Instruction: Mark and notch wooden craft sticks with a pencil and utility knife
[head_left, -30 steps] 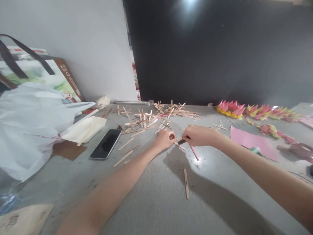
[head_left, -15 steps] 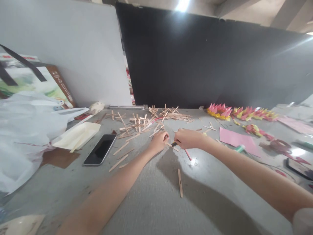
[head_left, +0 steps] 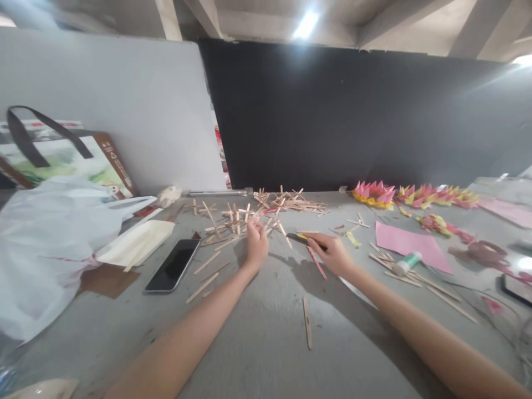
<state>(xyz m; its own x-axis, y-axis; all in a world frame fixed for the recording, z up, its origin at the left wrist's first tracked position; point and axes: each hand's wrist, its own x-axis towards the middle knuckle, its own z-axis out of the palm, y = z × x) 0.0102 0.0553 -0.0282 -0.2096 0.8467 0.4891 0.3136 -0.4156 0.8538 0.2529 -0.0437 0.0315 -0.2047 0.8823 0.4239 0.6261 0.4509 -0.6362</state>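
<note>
wooden sticks (head_left: 249, 213) | left hand (head_left: 256, 242) at them | right hand (head_left: 334, 252) grips yellow cutter (head_left: 302, 239)

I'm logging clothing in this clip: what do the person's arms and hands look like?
Left forearm and right forearm are bare to the picture's edge, no sleeves showing. Left hand and right hand are ungloved; no watch, bracelet or ring is visible.

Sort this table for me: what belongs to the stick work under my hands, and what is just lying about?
In hand: left hand at the stick pile; right hand holding a yellow-black cutter, with a pink rod.
Lying about: phone, white plastic bag, pink paper, green-capped tube, paper flowers.
</note>
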